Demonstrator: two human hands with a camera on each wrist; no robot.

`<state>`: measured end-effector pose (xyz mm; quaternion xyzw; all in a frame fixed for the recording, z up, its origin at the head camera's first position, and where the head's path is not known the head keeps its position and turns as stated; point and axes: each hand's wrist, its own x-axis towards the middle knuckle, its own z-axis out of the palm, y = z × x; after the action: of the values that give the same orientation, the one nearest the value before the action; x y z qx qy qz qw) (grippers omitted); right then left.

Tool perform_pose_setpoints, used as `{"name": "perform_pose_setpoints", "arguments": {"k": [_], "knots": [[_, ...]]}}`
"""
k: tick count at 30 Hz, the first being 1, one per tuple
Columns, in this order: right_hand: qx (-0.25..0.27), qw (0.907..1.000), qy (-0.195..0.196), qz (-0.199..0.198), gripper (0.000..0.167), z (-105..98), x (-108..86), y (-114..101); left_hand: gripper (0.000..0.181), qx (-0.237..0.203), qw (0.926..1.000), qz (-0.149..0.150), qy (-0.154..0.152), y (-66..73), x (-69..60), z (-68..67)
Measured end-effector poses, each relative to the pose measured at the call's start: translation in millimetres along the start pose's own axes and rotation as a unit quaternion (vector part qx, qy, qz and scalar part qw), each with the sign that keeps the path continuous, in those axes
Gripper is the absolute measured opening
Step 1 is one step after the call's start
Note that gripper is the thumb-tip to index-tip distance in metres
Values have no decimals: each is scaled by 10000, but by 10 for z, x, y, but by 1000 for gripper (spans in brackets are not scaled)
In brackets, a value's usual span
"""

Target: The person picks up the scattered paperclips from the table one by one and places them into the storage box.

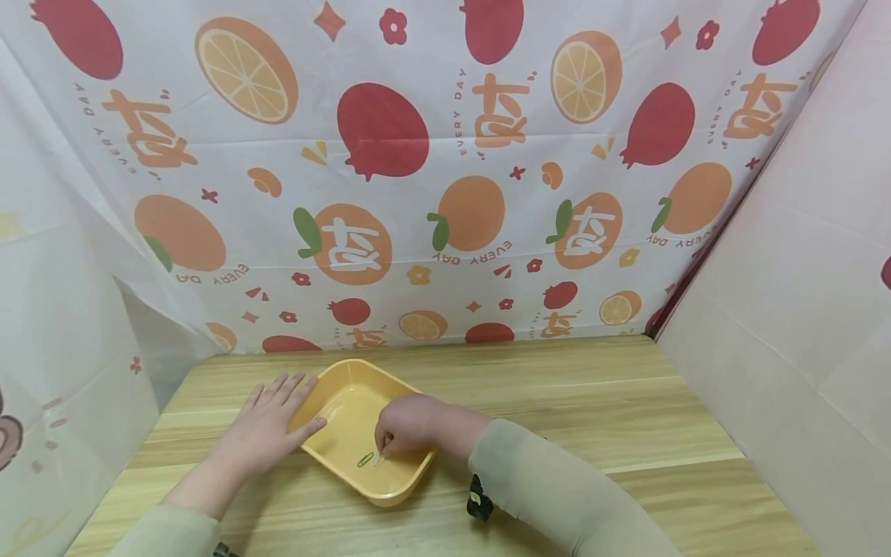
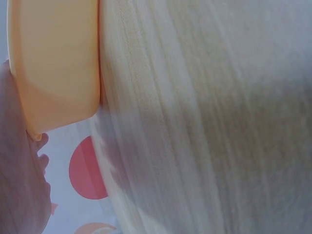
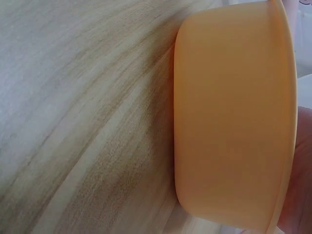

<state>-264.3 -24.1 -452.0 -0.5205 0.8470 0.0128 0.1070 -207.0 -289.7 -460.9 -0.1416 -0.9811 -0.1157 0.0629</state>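
Note:
A yellow-orange plastic basin (image 1: 341,371) sits on the wooden table, seen from above in the head view. Over its left rim lies my left hand (image 1: 267,429), with fingers spread and straight and the thumb reaching inside. My right hand (image 1: 407,424) reaches in over the right side, fingers curled and pointing down. Its fingertips pinch at a small white paper clip (image 1: 378,459) on the basin floor; the exact contact is partly hidden. Just left of that lies a green paper clip (image 1: 365,459). Both wrist views show the basin's outer wall (image 2: 53,63) and part of a hand.
The wood-grain table (image 1: 557,387) extends around the basin. A white cloth printed with fruit (image 1: 445,309) hangs behind it, and pale cloth walls (image 1: 786,348) flank both sides. A black item with a yellow mark (image 1: 479,499) is at the right sleeve.

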Motion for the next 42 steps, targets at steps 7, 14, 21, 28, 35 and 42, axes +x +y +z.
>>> {"name": "perform_pose_setpoints", "arguments": {"k": [7,14,21,28,35,42], "knots": [[162,9997,147,81,7,-60,-40,28,83,7,10000,-14,-61,-26,11,2],[94,9998,200,22,13,-176,-79,39,82,-20,10000,-4,-42,-35,5,-2],[407,9975,558,-149,18,-328,-200,80,81,-27,10000,-4,-54,-31,-4,-16],[1172,9883,947,216,19,-378,-393,229,82,-87,9999,6,-74,-24,-14,-23],[1330,9814,1313,430,20,-340,-631,423,84,-119,9999,34,-95,-19,-10,-19],[1604,9699,1693,705,20,-219,-954,599,83,-112,9999,58,-80,-21,10,-13]]}}
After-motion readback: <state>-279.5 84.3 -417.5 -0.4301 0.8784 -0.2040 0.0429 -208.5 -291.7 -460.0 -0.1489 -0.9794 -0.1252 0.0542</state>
